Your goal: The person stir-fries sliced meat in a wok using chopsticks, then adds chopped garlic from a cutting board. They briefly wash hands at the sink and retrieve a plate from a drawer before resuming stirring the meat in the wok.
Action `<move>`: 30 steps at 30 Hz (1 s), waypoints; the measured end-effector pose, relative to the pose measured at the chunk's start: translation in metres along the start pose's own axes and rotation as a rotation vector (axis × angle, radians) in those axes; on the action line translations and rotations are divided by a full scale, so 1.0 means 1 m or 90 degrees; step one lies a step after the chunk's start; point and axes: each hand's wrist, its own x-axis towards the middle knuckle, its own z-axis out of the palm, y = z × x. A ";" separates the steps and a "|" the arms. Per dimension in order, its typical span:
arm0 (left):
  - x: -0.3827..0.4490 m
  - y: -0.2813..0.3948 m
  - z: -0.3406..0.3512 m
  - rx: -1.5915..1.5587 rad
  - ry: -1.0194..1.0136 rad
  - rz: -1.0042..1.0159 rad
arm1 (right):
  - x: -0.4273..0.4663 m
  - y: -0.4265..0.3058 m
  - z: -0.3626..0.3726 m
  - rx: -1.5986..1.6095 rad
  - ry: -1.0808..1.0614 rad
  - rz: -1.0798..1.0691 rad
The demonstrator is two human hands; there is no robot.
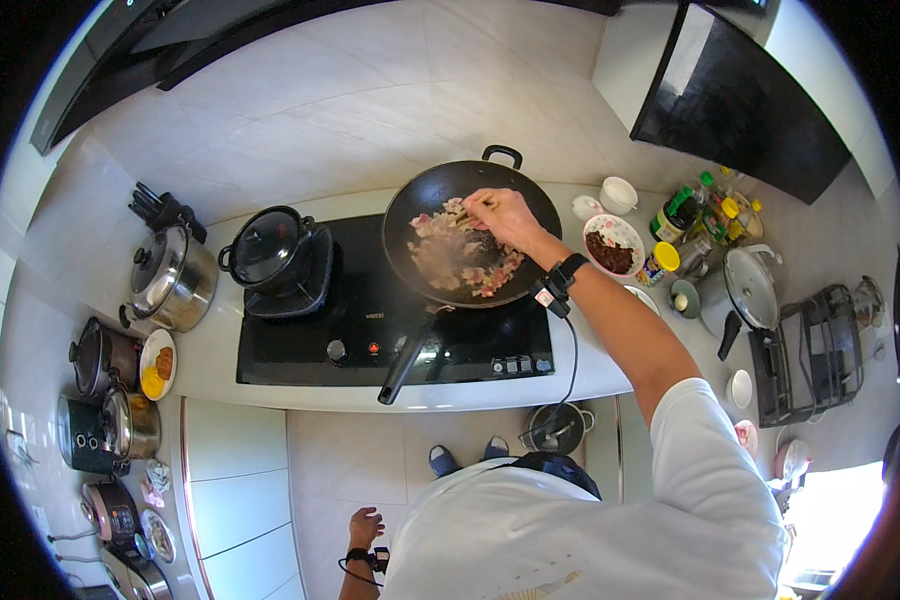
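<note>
My right hand (501, 215) is over a black wok (450, 174) on the right side of the cooktop, gripping wooden chopsticks (465, 217) whose tips reach into sliced meat (487, 283). The meat, pinkish in parts and pale in others, lies spread over the wok's bottom, with steam above it. The wok's long handle (405, 367) points toward me, past the front edge of the black cooktop (292, 352). Low at my side, away from the counter, hangs my left hand (366, 526), fingers loosely curled and apart, holding nothing.
Left of the wok stands a lidded black pot (271, 247); beyond it, a steel pot (172, 277) and a knife block (166, 212). On the right are a bowl of dark food (611, 251), sauce bottles (679, 214), a pressure cooker (746, 289) and a dish rack (810, 352).
</note>
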 end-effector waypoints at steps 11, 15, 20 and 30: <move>0.000 -0.012 0.006 -0.021 -0.016 -0.028 | -0.015 -0.005 0.023 -0.010 -0.011 -0.093; -0.001 -0.018 0.002 -0.010 -0.008 -0.038 | -0.020 -0.004 0.034 0.043 -0.024 -0.101; 0.001 -0.007 0.000 0.020 0.005 -0.019 | -0.002 0.001 0.014 -0.103 0.114 -0.053; -0.005 0.001 0.010 0.042 -0.015 -0.011 | -0.010 -0.001 0.023 0.034 -0.043 -0.078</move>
